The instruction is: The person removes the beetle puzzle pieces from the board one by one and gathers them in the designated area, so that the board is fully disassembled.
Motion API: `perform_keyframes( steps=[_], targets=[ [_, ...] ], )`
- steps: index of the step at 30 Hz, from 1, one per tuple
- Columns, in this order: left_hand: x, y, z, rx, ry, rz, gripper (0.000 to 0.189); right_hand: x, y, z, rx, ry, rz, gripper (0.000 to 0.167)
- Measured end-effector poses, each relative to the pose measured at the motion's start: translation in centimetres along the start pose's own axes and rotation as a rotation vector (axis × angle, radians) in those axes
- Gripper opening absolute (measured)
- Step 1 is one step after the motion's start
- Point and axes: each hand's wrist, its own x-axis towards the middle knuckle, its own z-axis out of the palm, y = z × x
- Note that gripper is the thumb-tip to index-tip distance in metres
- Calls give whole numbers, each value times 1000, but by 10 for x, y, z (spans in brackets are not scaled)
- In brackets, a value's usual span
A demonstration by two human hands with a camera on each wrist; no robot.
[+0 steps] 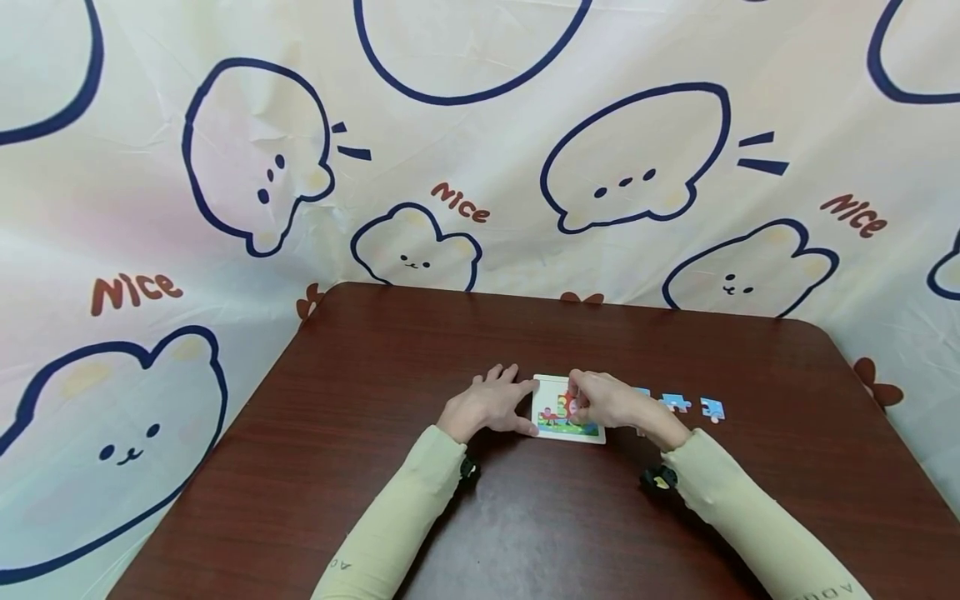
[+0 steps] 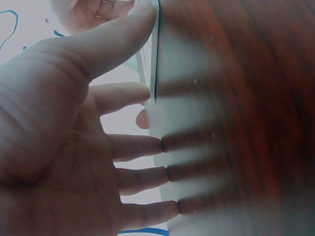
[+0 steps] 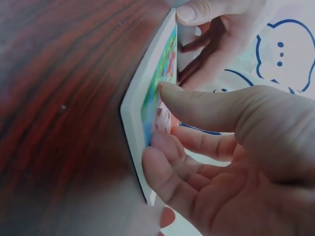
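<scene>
In the head view, the board point(image 1: 550, 392) is lying on the desk point(image 1: 375, 375), right of centre and low in the frame. The left hand point(image 1: 491, 404) is spreading wide at its left edge; the right hand point(image 1: 607, 400) is bending narrow over its picture. Loose pieces point(image 1: 676, 402) are lying further right. The board is looking light, stiff and rather smooth, its rim seeming the best hold; the pieces are looking thin, better pinched by their sides. The backdrop point(image 1: 450, 150) is showing "Nice" several times; the right sleeve point(image 1: 750, 508) is showing partial lettering, perhaps "ADU".

In the left wrist view, the thumb is resting against the board's edge, upper centre.

In the right wrist view, fingertips are touching the picture mid-frame; whether they are pinching a piece, I cannot tell.
</scene>
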Motion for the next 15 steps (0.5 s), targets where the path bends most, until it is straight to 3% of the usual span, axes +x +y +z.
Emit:
perform_keyframes(
  steps=[15],
  targets=[
    [0,1,0,0,-5,-1,80,0,-4,1,-50,16,51,26]
  ],
)
